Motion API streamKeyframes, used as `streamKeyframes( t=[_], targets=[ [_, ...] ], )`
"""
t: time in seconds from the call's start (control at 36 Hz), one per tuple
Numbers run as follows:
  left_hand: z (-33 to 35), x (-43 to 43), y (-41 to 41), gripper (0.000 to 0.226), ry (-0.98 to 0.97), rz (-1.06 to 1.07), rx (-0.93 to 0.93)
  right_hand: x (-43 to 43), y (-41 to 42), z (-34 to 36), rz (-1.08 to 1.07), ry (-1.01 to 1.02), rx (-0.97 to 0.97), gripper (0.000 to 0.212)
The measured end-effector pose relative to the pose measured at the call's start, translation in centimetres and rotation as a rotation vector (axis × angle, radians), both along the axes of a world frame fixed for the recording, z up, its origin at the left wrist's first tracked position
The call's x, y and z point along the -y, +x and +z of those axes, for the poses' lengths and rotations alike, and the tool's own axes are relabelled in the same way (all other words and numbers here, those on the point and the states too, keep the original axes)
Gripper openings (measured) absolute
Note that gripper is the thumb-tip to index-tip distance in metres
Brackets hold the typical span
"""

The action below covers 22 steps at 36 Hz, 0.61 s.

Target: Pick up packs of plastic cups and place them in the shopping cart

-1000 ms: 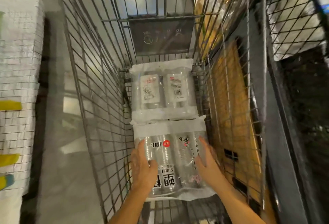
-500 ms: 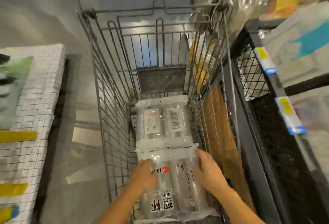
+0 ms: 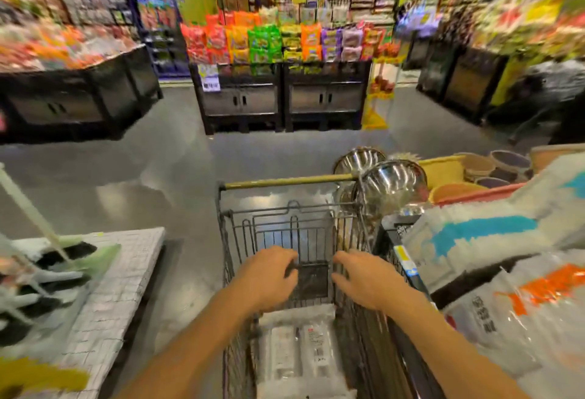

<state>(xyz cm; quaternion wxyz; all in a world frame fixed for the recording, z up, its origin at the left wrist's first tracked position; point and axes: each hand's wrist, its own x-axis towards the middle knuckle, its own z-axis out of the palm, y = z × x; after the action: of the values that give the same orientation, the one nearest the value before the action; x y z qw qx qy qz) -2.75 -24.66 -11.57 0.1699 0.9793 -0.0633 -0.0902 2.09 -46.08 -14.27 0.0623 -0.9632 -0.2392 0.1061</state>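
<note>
My 2 hands have come off the packs. A second ago both palms lay on the nearer pack of plastic cups in the bottom of the cart; now my left hand (image 3: pixel 269 275) and right hand (image 3: pixel 364 278) hang in the air above the basket, both empty, fingers loosely spread and a little curled, touching nothing that I can make out. They sit level with the dark plate on the cart's far wall, one on each side of it.

My head has lifted as well. Before, I looked straight down into the wire cart (image 3: pixel 228 272); now the view runs forward across the grey floor to a display of bright snack bags (image 3: pixel 278 37) on dark cabinets.

The packs of cups (image 3: pixel 297 351) lie flat on the cart's floor, below and between my forearms. I can see only the farther one with its 2 white labels clearly; the nearer one is mostly cut off at the bottom edge.

I judge from this that the placing is done: the packs rest by their own weight and need no more steadying.

Steel bowls (image 3: pixel 389 186) hang just beyond the cart's right front corner, bagged goods (image 3: pixel 474 240) fill the shelf on my right, and a white-tiled table (image 3: pixel 126 272) stands to my left.
</note>
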Motion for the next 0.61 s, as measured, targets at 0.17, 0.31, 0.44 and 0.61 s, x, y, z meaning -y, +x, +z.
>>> streamKeyframes(
  t=[0.17, 0.31, 0.44, 0.61],
  targets=[
    [5.1, 0.6, -1.1, 0.042, 0.062, -0.079, 0.067, 0.8, -1.6, 5.9, -0.034, 0.021, 0.122, 0.039],
    [7.7, 1.1, -1.4, 0.038, 0.052, -0.18, 0.101, 2.1, -4.7, 9.5, -0.149, 0.036, 0.179, 0.034],
    [9.2, 2.3, -1.5, 0.039, 0.05, -0.34, 0.143, 3.5, -9.2, 11.7, -0.355, 0.033, 0.232, 0.031],
    [10.5, 5.1, -3.1, 0.037, 0.003, -0.593, 0.169, 5.2, -16.9, 12.9, -0.629, 0.016, 0.241, 0.033]
  ],
)
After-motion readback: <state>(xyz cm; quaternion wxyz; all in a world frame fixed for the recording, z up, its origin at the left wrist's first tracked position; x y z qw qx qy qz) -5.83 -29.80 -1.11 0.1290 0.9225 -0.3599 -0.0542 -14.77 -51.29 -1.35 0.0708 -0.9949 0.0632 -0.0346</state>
